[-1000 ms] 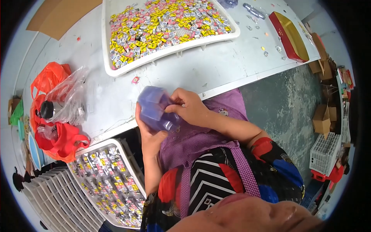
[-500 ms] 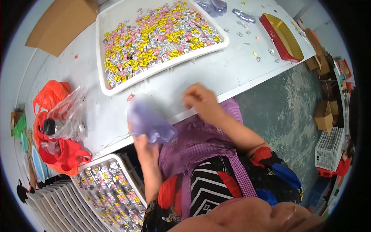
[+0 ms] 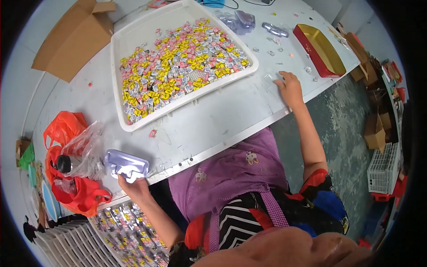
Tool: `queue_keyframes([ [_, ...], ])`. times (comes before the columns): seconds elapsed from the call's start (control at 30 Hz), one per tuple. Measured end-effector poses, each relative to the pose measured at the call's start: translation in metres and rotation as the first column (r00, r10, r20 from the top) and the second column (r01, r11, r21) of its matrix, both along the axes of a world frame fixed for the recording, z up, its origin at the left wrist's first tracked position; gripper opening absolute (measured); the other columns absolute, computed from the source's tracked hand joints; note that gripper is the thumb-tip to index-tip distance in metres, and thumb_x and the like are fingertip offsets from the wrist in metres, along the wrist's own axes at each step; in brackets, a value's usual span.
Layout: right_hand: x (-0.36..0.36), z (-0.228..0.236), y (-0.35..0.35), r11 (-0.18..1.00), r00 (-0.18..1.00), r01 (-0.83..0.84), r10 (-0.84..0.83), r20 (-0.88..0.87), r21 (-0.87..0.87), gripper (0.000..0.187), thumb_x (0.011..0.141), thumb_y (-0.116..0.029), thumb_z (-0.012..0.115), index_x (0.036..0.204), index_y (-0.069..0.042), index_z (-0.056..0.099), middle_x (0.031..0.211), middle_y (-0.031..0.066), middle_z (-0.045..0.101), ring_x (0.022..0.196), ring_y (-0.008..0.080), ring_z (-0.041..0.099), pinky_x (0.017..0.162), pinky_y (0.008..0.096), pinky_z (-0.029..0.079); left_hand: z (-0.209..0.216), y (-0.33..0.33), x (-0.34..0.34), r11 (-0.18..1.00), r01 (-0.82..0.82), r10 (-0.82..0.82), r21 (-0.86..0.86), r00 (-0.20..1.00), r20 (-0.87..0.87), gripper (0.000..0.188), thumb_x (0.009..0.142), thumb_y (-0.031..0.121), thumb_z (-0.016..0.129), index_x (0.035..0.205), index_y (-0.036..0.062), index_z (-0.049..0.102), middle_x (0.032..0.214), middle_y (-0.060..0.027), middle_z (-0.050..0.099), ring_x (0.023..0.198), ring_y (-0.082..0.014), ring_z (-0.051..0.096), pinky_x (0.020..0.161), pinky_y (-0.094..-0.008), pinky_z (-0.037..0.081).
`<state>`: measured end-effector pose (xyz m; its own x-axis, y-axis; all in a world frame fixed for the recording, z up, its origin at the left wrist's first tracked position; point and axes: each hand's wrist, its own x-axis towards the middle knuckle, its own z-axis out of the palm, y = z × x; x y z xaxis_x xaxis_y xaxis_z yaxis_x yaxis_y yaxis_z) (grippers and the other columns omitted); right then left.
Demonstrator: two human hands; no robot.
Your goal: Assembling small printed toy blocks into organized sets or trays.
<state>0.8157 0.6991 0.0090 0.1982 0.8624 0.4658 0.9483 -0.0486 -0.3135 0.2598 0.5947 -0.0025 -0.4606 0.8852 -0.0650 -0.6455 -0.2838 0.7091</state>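
At the table's near left edge my left hand grips the front edge of a shallow, translucent purple plastic tray. Its thumb shows at the tray's side, while the other fingers are partly hidden. The tray lies low over the tabletop, and whether it touches is unclear. Out to the right, my right hand is over the table with thumb and fingers apart. Next to its fingertips is a faint clear plastic piece; I see no grip on it. Beyond both hands stands a big white tray of small wrapped pieces in yellow, pink and white.
Red plastic bags and a dark-lidded bottle crowd the left end. More purple plastic trays lie at the back, left of a red-and-gold box. A cardboard box stands far left. Filled trays are stacked below the table.
My left hand has carried the purple plastic tray left to the table's near left edge. My right hand has moved from near the apron out to the right, and its fingers have spread.
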Motion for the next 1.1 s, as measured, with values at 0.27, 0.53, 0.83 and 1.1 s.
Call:
queue_keyframes([
  [0.27,0.02,0.016,0.046,0.997,0.994,-0.038,0.045,-0.099,0.068,0.034,0.085,-0.021,0.064,0.113,-0.003,0.058,0.101,0.0167,0.06,0.091,0.0306,0.058,0.076,0.0399,0.048,0.048,0.03,-0.018,0.932,-0.286,0.042,-0.224,0.697,-0.716,0.063,0.083,0.025,0.067,0.136,0.007,0.038,0.133,-0.011,0.045,0.117,-0.0258,0.047,0.099,-0.0385,0.038],
  [0.53,0.105,0.011,0.133,0.993,0.994,0.091,-0.095,0.056,0.068,0.039,0.085,-0.021,0.062,0.12,-0.006,0.053,0.104,0.0158,0.06,0.098,0.034,0.056,0.082,0.0422,0.047,0.04,0.095,-0.069,0.88,-0.38,-0.319,-0.286,-0.025,-0.948,0.063,0.08,0.022,0.065,0.134,-0.0002,0.041,0.132,-0.0203,0.047,0.121,-0.0293,0.046,0.103,-0.0357,0.033],
  [0.83,0.172,-0.003,0.218,0.95,0.812,0.246,-0.093,0.576,-0.194,0.052,0.081,-0.002,0.05,0.132,-0.014,0.045,0.125,0.0093,0.053,0.118,0.0298,0.048,0.098,0.0437,0.038,0.046,0.112,-0.048,0.829,-0.529,-0.329,-0.18,-0.202,-0.922,0.056,0.085,0.024,0.061,0.132,-0.0011,0.044,0.13,-0.0243,0.047,0.12,-0.0369,0.046,0.101,-0.0402,0.035],
  [1.1,0.211,-0.004,0.244,0.952,0.656,0.092,0.163,0.737,-0.292,0.023,0.079,0.002,0.05,0.1,-0.005,0.056,0.1,0.0142,0.061,0.095,0.0273,0.061,0.078,0.0349,0.051,0.046,0.125,-0.051,0.79,-0.585,-0.379,-0.18,-0.235,-0.895,0.055,0.087,0.023,0.06,0.131,-0.0051,0.043,0.131,-0.0233,0.047,0.121,-0.0339,0.046,0.103,-0.0385,0.033],
])
